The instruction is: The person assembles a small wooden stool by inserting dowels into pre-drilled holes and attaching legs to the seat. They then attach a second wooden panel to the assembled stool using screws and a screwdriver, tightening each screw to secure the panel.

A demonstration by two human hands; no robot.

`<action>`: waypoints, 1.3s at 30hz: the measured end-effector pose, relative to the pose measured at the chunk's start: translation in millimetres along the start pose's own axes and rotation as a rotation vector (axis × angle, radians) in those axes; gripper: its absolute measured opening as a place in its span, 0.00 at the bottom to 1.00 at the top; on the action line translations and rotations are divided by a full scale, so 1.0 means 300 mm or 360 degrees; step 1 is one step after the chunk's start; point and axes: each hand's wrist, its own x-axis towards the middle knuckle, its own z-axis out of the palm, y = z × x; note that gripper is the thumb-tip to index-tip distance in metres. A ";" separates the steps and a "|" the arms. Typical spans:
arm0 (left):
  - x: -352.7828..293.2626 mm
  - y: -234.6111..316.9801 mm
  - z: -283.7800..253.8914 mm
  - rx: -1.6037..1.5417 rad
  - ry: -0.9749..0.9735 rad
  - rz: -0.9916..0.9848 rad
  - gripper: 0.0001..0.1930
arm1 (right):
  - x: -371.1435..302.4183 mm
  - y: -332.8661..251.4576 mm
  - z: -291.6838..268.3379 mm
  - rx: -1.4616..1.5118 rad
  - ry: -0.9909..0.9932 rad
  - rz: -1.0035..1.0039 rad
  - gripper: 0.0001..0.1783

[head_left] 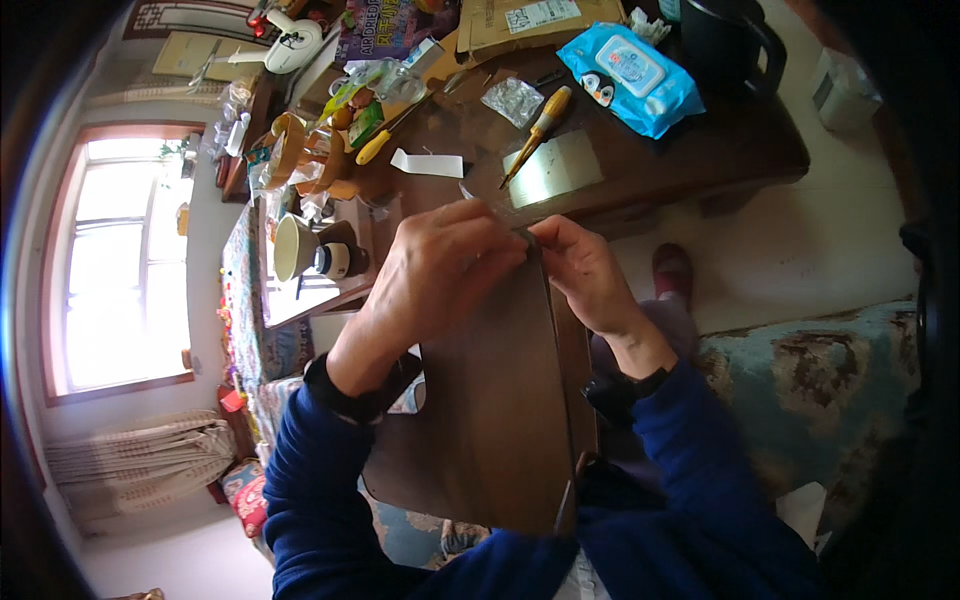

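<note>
Board (500, 400) resting on lap; left hand (435, 270), right hand (585, 270) pinching top edge narrowly. Risking slip, finger nick.

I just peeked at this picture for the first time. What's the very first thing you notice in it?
Right in the middle, two hands meet at the top edge of a big dark brown board propped on the person's lap: the left hand and right hand pinch something small there. Behind them, on the dark wooden table, a bright blue wipes pack stands out, with a yellow-handled screwdriver beside it.
</note>
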 end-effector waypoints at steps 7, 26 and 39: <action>-0.118 0.075 -0.144 0.0052 0.0333 -0.0148 0.26 | 0.009 -0.132 -0.023 0.0037 -0.0098 0.0310 0.33; -0.951 0.478 0.504 -0.1899 0.1580 -0.1482 0.25 | -0.067 -0.210 0.134 -0.0301 -0.0103 0.0361 0.18; -0.791 0.225 0.371 -0.2516 0.1746 -0.1186 0.18 | -0.278 -0.302 0.102 -0.0306 0.0379 0.0123 0.21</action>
